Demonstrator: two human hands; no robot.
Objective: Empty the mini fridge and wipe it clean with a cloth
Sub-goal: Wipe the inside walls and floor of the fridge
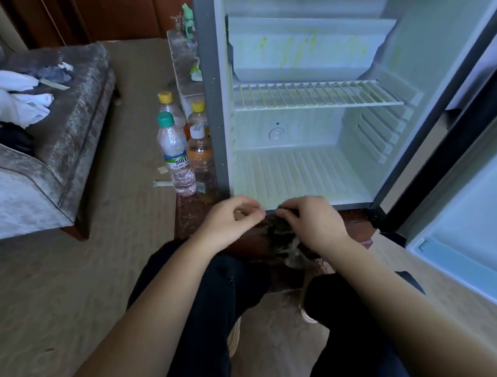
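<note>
The mini fridge (359,143) stands open in front of me with nothing on its wire shelf (318,94) or ribbed floor. Yellow-green stains streak the freezer flap (304,51) and inner walls. Just below the fridge's front edge, my right hand (310,219) grips a dark, crumpled cloth (282,237). My left hand (233,216) is beside it with fingers curled, pinching at the cloth's upper edge. Much of the cloth is hidden behind my right hand.
Several plastic bottles (178,160) stand on the carpet left of the fridge. The fridge door (475,204) hangs open on the right. A grey armchair (47,150) with clothes on it sits at the left. The fridge rests on a wooden stand (356,225); my knees are below.
</note>
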